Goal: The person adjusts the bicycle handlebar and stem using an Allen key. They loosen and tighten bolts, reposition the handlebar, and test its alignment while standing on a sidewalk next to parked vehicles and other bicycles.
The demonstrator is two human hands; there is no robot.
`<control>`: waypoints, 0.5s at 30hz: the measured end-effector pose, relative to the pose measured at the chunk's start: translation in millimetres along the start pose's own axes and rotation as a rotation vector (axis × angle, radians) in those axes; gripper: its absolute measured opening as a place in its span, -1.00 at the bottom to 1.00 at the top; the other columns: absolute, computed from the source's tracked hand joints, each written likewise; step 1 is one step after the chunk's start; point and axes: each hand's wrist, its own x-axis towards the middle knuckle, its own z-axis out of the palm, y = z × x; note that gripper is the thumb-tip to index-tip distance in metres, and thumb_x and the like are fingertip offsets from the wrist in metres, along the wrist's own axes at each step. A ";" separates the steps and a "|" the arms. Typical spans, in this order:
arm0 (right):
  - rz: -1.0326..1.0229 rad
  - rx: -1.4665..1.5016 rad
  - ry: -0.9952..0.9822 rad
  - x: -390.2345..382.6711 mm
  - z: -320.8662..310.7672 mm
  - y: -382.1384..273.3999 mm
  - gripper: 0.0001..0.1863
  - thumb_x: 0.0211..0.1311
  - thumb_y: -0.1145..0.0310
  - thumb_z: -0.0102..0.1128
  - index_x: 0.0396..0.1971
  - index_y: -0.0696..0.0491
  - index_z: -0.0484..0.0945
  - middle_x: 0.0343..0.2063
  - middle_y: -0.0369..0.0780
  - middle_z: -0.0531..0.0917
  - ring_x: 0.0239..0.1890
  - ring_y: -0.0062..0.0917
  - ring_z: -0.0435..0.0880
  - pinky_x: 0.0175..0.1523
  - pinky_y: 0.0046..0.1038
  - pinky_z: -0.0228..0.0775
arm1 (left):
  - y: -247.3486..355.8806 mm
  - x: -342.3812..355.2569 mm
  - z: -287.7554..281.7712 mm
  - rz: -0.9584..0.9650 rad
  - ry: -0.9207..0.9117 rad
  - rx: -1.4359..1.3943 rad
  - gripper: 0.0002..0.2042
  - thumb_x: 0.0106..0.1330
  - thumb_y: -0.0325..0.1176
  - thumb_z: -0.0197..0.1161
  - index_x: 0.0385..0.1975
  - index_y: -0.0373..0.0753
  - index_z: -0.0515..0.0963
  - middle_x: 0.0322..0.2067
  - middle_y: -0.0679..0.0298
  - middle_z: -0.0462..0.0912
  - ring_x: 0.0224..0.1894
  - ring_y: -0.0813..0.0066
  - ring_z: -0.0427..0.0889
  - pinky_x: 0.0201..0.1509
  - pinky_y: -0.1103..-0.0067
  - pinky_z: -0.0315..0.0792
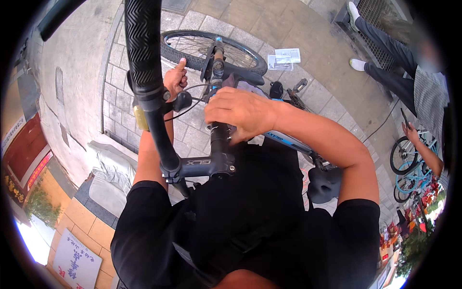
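A person's right hand (pixel 243 111) has its fingers wrapped around the black steering tube (pixel 219 138) of a bicycle (pixel 288 141), between the stem (pixel 198 167) and front wheel (pixel 179 56), above grey paving (pixel 115 87). The left hand (pixel 175 80), fingers curled and thumb out, is near the wheel; whether it holds anything cannot be told.

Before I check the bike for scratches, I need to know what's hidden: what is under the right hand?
A black tube runs out from under the right hand toward the stem. The stretch directly beneath the hand is covered, so its surface can't be seen.
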 end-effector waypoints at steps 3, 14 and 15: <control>0.016 -0.010 0.007 -1.2 3.3 -6.0 -0.16 -0.32 0.30 0.72 0.14 0.03 0.57 -0.01 -0.20 0.65 0.09 -0.16 0.63 0.21 -0.16 0.45 | -29.9 -1.8 -48.6 0.227 -0.067 0.157 -0.57 0.47 0.10 0.37 -0.48 -0.01 0.37 -0.67 0.51 0.30 -0.73 0.68 0.26 -0.71 0.62 0.08; 0.163 -0.162 -0.273 -4.7 -13.5 -38.3 -0.41 -0.12 0.38 0.57 0.04 -0.11 0.65 0.10 -0.20 0.57 0.17 -0.19 0.55 0.29 -0.17 0.39 | -115.8 -343.2 -72.5 0.487 0.266 -0.258 -0.48 0.54 0.09 0.29 0.06 -0.35 0.56 -0.62 0.52 0.24 -0.68 0.74 0.17 -0.65 0.70 0.06; 0.156 -0.193 -0.364 -1.6 -18.8 -40.3 -0.35 -0.05 0.40 0.51 0.17 -0.11 0.60 0.17 -0.16 0.55 0.23 -0.16 0.53 0.35 -0.16 0.38 | -136.2 -369.2 -73.2 0.497 0.325 -0.232 -0.51 0.53 0.05 0.31 0.04 -0.34 0.57 -0.61 0.52 0.29 -0.67 0.76 0.18 -0.64 0.71 0.08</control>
